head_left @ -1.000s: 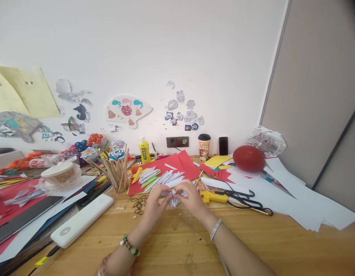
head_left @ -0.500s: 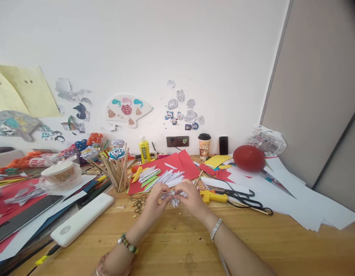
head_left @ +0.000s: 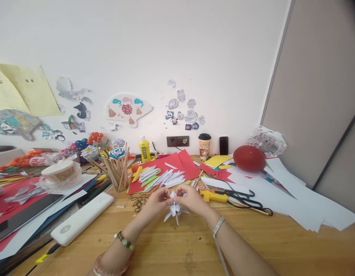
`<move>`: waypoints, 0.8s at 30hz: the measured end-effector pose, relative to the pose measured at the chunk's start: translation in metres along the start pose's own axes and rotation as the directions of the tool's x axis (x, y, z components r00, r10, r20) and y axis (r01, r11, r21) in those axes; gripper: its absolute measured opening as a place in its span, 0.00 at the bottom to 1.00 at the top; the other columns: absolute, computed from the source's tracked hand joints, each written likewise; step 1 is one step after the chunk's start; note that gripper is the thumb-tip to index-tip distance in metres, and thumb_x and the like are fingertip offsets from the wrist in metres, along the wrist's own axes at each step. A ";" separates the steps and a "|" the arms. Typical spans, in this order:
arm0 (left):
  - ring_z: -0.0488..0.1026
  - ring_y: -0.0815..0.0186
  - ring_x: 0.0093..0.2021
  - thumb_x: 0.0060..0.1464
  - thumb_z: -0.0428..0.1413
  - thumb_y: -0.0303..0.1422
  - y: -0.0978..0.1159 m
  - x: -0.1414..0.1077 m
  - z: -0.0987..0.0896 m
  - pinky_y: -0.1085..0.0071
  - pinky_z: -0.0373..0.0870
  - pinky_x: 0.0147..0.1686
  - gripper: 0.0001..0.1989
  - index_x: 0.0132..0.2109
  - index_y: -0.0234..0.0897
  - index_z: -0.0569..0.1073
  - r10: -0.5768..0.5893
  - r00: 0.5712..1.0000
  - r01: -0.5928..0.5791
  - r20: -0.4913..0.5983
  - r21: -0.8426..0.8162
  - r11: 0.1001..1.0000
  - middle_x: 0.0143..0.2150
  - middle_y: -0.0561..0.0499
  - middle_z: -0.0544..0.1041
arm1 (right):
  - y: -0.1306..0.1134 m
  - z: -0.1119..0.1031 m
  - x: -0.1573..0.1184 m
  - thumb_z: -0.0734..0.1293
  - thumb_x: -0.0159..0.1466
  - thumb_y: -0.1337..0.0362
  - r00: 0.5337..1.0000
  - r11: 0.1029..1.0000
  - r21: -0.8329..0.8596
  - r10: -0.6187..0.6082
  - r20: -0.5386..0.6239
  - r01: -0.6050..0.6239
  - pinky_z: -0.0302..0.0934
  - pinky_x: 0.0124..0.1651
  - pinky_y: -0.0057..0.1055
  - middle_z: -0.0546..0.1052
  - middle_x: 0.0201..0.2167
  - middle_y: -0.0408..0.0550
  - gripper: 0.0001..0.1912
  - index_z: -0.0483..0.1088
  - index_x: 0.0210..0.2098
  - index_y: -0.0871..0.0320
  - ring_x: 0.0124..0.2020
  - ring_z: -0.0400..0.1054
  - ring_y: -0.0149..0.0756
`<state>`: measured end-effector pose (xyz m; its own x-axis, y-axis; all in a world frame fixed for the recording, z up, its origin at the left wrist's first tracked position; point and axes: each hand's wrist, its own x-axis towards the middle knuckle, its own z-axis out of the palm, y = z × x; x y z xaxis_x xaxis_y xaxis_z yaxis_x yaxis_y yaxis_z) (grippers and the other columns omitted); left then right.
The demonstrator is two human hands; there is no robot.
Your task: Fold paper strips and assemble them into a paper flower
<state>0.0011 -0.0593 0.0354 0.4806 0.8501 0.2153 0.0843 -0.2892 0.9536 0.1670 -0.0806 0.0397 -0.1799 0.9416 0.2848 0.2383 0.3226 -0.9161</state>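
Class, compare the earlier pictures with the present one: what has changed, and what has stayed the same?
The white paper piece now shows lower in the picture, with more of its spread points visible below the fingers. The left hand and right hand have shifted slightly; both still hold it. The paper strips, yellow glue gun and lidded cup stayed put.

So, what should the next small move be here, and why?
Probably a slight turn of the white folded-paper piece, keeping the pinch gentle: the left hand and right hand both have their fingertips at its top, while its loose points splay out below them.
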 end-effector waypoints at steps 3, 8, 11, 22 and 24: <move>0.66 0.69 0.28 0.39 0.62 0.40 -0.006 0.002 0.001 0.73 0.63 0.30 0.16 0.28 0.34 0.66 -0.029 1.000 0.029 -0.008 -0.009 1.000 0.26 0.54 0.68 | 0.004 0.001 0.001 0.67 0.49 0.70 0.998 0.998 -0.012 0.058 0.006 -0.058 0.57 0.32 0.26 0.70 0.24 0.40 0.05 0.66 0.26 0.59 0.28 0.64 0.30; 0.66 0.70 0.27 0.39 0.62 0.41 -0.014 0.005 0.001 0.73 0.63 0.29 0.17 0.29 0.34 0.67 -0.044 0.999 0.044 0.018 -0.001 0.999 0.26 0.54 0.69 | 0.007 0.004 0.001 0.67 0.48 0.72 0.996 0.995 -0.037 0.088 -0.019 -0.089 0.55 0.30 0.25 0.68 0.22 0.38 0.06 0.65 0.25 0.59 0.26 0.61 0.28; 0.67 0.69 0.27 0.39 0.61 0.38 -0.017 0.006 0.000 0.73 0.63 0.28 0.14 0.29 0.33 0.68 -0.059 0.998 0.059 0.018 0.047 0.997 0.26 0.54 0.70 | 0.010 0.006 0.001 0.67 0.47 0.72 0.994 0.994 -0.037 0.106 -0.022 -0.107 0.55 0.29 0.25 0.67 0.21 0.38 0.06 0.65 0.24 0.59 0.26 0.60 0.28; 0.68 0.68 0.26 0.41 0.57 0.31 -0.026 0.007 0.005 0.73 0.63 0.27 0.06 0.27 0.35 0.67 0.023 0.992 0.009 -0.123 0.258 0.966 0.25 0.54 0.71 | 0.020 0.003 0.004 0.68 0.48 0.71 0.995 0.995 -0.049 0.088 0.048 -0.086 0.56 0.32 0.25 0.69 0.25 0.40 0.07 0.67 0.27 0.60 0.28 0.62 0.29; 0.67 0.69 0.25 0.40 0.58 0.30 -0.027 0.008 0.005 0.74 0.63 0.26 0.07 0.28 0.35 0.67 0.011 0.995 0.012 -0.101 0.225 0.974 0.24 0.55 0.71 | 0.019 0.003 0.004 0.68 0.48 0.72 0.995 0.994 -0.064 0.091 0.051 -0.087 0.55 0.30 0.24 0.68 0.23 0.39 0.07 0.67 0.27 0.60 0.27 0.61 0.28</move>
<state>0.0069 -0.0469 0.0105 0.3905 0.8871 0.2462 0.2842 -0.3705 0.8843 0.1681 -0.0711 0.0229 -0.2061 0.9608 0.1856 0.3138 0.2446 -0.9175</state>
